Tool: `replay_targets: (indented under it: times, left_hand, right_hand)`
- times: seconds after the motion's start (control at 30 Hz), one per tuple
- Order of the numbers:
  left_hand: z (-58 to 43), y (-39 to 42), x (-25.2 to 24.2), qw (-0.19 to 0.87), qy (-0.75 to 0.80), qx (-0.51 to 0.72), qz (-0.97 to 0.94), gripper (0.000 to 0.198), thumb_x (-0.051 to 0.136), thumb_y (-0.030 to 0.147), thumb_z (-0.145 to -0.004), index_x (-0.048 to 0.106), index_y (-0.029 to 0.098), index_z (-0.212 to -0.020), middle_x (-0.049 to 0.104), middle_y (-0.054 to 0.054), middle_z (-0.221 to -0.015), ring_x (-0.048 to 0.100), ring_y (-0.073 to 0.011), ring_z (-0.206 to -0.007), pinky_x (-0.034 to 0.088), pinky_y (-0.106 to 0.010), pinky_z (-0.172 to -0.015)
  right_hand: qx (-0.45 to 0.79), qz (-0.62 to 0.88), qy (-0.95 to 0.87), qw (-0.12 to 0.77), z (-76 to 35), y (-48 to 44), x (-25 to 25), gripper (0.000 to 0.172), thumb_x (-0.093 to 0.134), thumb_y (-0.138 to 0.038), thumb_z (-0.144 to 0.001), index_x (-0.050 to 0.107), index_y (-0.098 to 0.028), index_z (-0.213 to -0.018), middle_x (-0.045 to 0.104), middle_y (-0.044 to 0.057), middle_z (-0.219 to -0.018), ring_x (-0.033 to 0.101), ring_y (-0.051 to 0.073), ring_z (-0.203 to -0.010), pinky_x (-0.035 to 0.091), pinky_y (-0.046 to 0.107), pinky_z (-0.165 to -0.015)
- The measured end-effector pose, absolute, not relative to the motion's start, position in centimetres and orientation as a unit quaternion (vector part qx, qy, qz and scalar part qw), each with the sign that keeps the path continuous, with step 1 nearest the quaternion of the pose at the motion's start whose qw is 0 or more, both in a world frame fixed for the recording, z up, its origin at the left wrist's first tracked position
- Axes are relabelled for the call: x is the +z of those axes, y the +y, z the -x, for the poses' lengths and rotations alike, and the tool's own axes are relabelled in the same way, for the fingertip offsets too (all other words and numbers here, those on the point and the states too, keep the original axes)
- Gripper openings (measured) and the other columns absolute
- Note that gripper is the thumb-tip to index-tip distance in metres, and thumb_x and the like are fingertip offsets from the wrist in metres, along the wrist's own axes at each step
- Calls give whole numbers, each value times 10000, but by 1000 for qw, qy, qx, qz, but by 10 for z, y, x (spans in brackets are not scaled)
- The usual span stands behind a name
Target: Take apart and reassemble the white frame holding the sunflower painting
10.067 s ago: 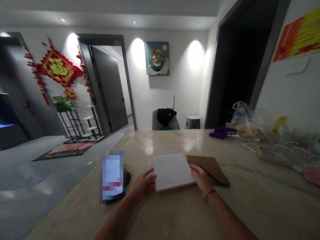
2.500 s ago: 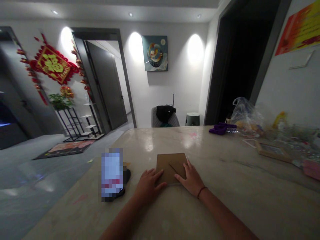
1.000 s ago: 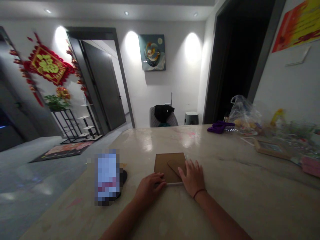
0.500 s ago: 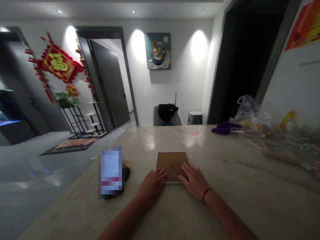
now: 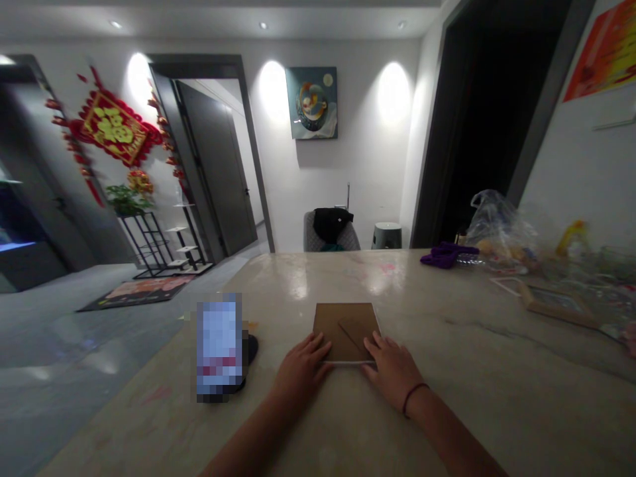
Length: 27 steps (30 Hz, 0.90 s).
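Observation:
A square brown backing board (image 5: 345, 328) with a fold-out stand flap lies flat on a white panel whose edge shows at the near side. It rests on the beige stone table (image 5: 447, 397). My left hand (image 5: 301, 371) lies palm down at the board's near left corner, fingers stretched out. My right hand (image 5: 392, 368) lies palm down at its near right corner, fingertips on the board's edge. Neither hand holds anything.
A phone (image 5: 218, 351) stands propped on a dark stand left of my hands. On the right lie a wooden picture frame (image 5: 556, 305), a plastic bag (image 5: 497, 228), a purple cloth (image 5: 444, 254) and clutter. A chair (image 5: 330, 232) stands beyond the table's far end.
Ten seconds ago the white panel lay bare with the brown board beside it; now the board lies on top. Over the last second both hands slid back to its near corners.

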<state>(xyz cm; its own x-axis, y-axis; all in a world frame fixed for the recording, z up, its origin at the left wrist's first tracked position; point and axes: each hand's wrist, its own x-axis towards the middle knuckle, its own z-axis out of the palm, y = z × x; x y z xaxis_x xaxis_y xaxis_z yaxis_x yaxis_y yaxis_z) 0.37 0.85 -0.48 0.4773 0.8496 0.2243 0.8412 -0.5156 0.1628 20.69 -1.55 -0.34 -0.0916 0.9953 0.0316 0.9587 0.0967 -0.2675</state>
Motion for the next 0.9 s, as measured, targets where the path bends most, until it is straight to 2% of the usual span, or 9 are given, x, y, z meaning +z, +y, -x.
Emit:
replay_targets:
  times: [0.27, 0.33, 0.4, 0.47, 0.53, 0.6, 0.7, 0.8, 0.9]
  left_hand:
    - [-9, 20, -8, -14, 506, 186, -842, 477, 431, 391, -821, 419, 234, -1272, 407, -66, -1352, 361, -219, -1242, 305, -387, -1010]
    - [-5, 17, 0, -35, 518, 234, -822, 509, 432, 400, -820, 373, 236, -1299, 487, -70, -1290, 455, -210, -1170, 334, -367, -975]
    - [0, 12, 11, -31, 554, 302, -776, 467, 367, 398, -852, 385, 228, -1287, 633, -57, -1100, 596, -175, -962, 416, -295, -842]
    - [4, 6, 21, 0, 585, 340, -736, 404, 334, 443, -855, 541, 234, -1131, 700, -12, -814, 630, -140, -705, 425, -228, -662]
    - [4, 3, 30, 50, 604, 376, -700, 484, 358, 560, -798, 643, 191, -667, 599, 6, -507, 558, -116, -517, 377, -206, -548]
    - [2, 2, 37, 178, 605, 420, -652, 613, 352, 668, -728, 440, 179, -368, 393, 27, -334, 411, -81, -369, 308, -202, -444]
    - [0, 3, 43, 495, 493, 425, -575, 667, 219, 776, -668, 200, 206, -322, 156, 70, -298, 176, -43, -285, 184, -195, -339]
    - [3, 5, 43, 715, 347, 340, -502, 683, 108, 808, -641, 162, 202, -331, 102, 81, -307, 94, -31, -277, 101, -179, -304]
    - [6, 8, 37, 795, 293, 248, -469, 716, 29, 823, -611, 196, 195, -311, 129, 71, -290, 91, -29, -264, 75, -177, -292]
  right_hand:
    - [48, 655, -727, 199, -199, -1, -20, 665, 451, -503, -755, 349, -150, -1310, 272, 107, -1414, 235, 305, -1278, 189, 465, -1015]
    - [5, 634, -719, 284, -206, -2, -11, 566, 421, -464, -786, 411, -144, -1252, 374, 128, -1351, 300, 281, -1245, 232, 446, -996]
    - [-48, 604, -679, 415, -218, -4, 4, 395, 354, -404, -831, 519, -149, -1084, 542, 131, -1152, 432, 240, -1120, 316, 399, -933]
    - [-79, 582, -607, 535, -229, -8, 20, 296, 343, -392, -842, 535, -188, -747, 593, 77, -790, 523, 182, -823, 394, 317, -781]
    - [-74, 587, -545, 594, -238, -10, 31, 348, 387, -422, -814, 360, -227, -527, 425, -16, -534, 413, 126, -564, 375, 259, -605]
    - [9, 597, -501, 627, -243, -10, 35, 417, 443, -454, -766, 226, -236, -485, 255, -68, -459, 270, 91, -462, 298, 230, -479]
    - [322, 542, -456, 628, -249, -6, 33, 460, 499, -514, -697, 191, -240, -492, 170, -102, -421, 163, 62, -384, 176, 209, -364]
    - [636, 378, -426, 520, -256, -3, 31, 518, 425, -623, -702, 164, -240, -472, 132, -119, -372, 84, 45, -318, 101, 194, -309]
    - [761, 262, -412, 427, -263, -3, 29, 591, 162, -759, -699, 130, -237, -424, 117, -110, -324, 68, 38, -283, 103, 180, -290]
